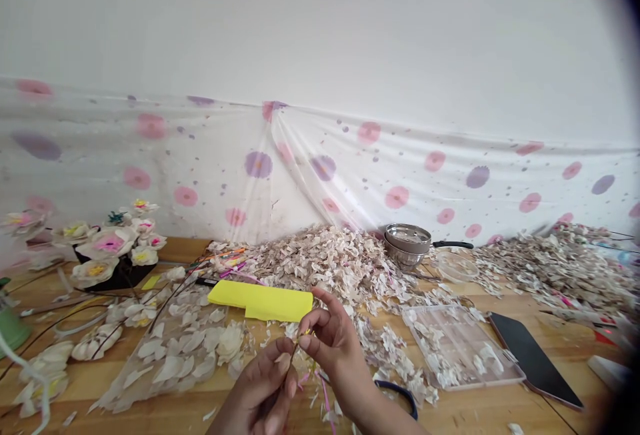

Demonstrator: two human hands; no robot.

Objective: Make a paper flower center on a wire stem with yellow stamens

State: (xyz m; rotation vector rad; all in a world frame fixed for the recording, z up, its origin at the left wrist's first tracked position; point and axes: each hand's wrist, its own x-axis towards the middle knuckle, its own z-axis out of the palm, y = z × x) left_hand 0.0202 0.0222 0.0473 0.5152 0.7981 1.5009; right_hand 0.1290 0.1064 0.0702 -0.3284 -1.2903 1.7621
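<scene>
At the front centre, my left hand [265, 381] is closed around a thin brown wire stem [292, 360], which stands tilted between thumb and fingers. My right hand [333, 345] pinches a small yellow strip [305, 333] at the top of that stem, its other fingers raised. Just behind the hands lies a folded sheet of bright yellow crepe paper [265, 298]. Loose pale petals [175, 363] are spread on a clear sheet to the left. Partly hidden by my right forearm are dark-handled scissors [400, 391].
Behind rises a big heap of cream petal scraps [320, 258], with stacked metal bowls [407, 241] beside it. A clear plastic case [465, 348] and a phone [535, 358] lie right. Finished flowers [113, 243] stand in a black pot at left.
</scene>
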